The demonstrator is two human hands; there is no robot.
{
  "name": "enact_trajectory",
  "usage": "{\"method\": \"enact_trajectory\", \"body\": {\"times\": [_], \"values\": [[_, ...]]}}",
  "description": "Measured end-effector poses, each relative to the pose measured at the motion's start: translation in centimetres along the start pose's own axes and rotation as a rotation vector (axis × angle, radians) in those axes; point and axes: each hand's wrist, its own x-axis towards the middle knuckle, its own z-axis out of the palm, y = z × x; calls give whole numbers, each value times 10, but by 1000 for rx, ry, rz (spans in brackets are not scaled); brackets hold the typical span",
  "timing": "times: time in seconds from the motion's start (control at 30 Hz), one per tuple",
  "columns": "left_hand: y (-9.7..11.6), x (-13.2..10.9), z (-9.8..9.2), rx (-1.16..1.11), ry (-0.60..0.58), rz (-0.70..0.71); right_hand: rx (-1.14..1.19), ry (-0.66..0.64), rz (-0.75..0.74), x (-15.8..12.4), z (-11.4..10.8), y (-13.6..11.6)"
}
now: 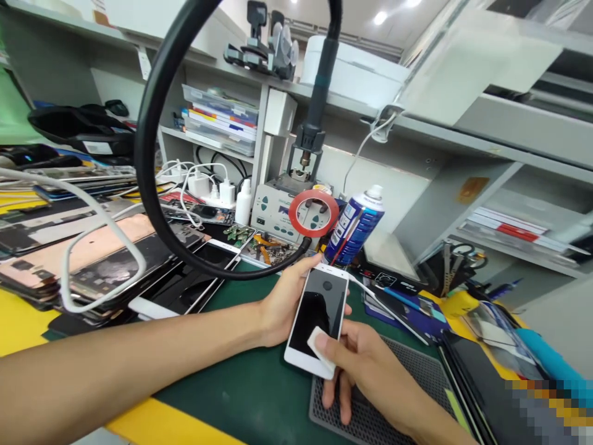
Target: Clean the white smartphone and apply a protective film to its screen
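A white-framed smartphone (319, 303) with a dark, glossy screen is tilted up over the green mat (231, 383). My left hand (283, 304) grips it from the left edge and behind, with fingertips showing past its right edge. Pressed under my right thumb is a small white pad (320, 347), which lies against the lower part of the screen. My right hand (359, 364) is closed on that pad, its other fingers curled below the phone's bottom edge. A grey perforated mat (389, 395) lies beneath this hand.
A thick black hose (151, 123) loops down across the view, close above the left forearm. Behind the phone stand a blue spray can (356, 225) and a hot-air station (273, 213). Stacked phone parts (102, 259) crowd the left side; tools and dark panels (482, 389) lie right.
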Motion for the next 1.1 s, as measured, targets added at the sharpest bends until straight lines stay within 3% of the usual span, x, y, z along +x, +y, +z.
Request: {"method": "enact_trajectory", "body": {"times": [0.13, 0.27, 0.5, 0.73, 0.83, 0.93, 1.1], "values": [[-6, 2, 2, 68, 138, -3, 32, 50, -19, 2, -1, 2], [-13, 8, 2, 249, 294, 177, 12, 18, -60, 1, -1, 0], [-12, 9, 3, 243, 330, 166, -29, 2, -109, -6, 2, -9], [-8, 10, 1, 93, 355, 118, -20, 22, -72, -3, 0, -2], [-3, 5, 6, 186, 309, 191, -49, 41, -106, -2, -1, 0], [3, -3, 13, 364, 244, 333, -240, 137, -160, -2, -2, 1], [1, -16, 20, 639, 172, 560, -804, 392, -442, 2, -13, 11]]}}
